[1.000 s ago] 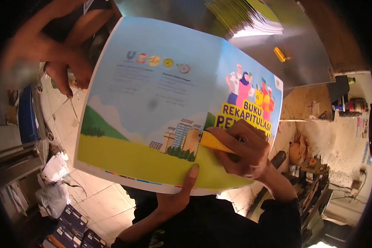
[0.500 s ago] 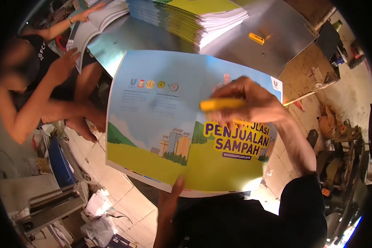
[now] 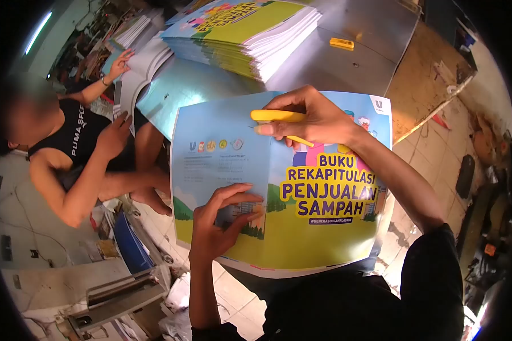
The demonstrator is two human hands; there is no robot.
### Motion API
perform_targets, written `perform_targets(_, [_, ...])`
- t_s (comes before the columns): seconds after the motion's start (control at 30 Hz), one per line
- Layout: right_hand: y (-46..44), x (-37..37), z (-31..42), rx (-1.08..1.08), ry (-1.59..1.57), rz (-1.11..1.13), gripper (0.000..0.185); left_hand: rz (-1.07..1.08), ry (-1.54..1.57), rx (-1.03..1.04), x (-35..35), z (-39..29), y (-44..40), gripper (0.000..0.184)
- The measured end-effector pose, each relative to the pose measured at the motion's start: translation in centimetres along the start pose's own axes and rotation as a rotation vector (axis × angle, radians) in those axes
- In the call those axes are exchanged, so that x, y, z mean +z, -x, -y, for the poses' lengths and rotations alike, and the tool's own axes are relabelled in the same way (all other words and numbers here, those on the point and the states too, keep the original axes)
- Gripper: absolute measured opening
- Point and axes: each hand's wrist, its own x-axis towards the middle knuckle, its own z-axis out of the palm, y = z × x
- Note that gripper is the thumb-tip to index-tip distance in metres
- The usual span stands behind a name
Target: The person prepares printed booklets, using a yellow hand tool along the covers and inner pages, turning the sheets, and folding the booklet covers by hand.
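An open booklet cover sheet [image 3: 318, 244], blue and green with yellow-backed lettering, lies spread over the person's lap. My right hand [image 3: 310, 116] is closed around a yellow stapler-like tool [image 3: 276, 116] at the upper part of the fold. Over the lower left page, my left hand [image 3: 224, 219] has its thumb and fingers apart, with nothing between them. Whether its fingertips touch the paper cannot be told.
A metal table [image 3: 358, 68] bears a tall stack of booklets [image 3: 250, 45] and a small yellow box [image 3: 342, 44]. At the left sits a co-worker [image 3: 79, 136] handling open pages [image 3: 148, 62]. A wooden board [image 3: 426, 85] adjoins the table at right.
My left hand has come up from the bottom edge onto the left page. My right hand, with the yellow tool, has moved up along the fold. The view has shifted, showing more of the co-worker and stack.
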Motion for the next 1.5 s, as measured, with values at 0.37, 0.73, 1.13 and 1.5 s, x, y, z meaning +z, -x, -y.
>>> perform_targets(0.37, [-0.2, 0.0, -0.8, -0.070, 0.009, 0.043, 0.035, 0.374, -0.063, -0.004, -1.1, -1.1, -4.1, 0.056])
perform_targets(0.73, [0.3, 0.4, 0.1, -0.038, 0.032, -0.001, 0.023, 0.386, -0.576, 0.408, 0.5, -2.0, -1.0, 0.039])
perform_targets(1.13, [0.3, 0.7, 0.6, -0.020, -0.001, -0.018, 0.027, 0.517, -0.258, 0.064, -0.5, -4.9, -3.8, 0.026])
perform_targets(1.5, [0.2, 0.9, 0.4, -0.011, 0.012, -0.002, 0.029, 0.387, -0.236, -0.190, 1.7, -4.5, -2.1, 0.032])
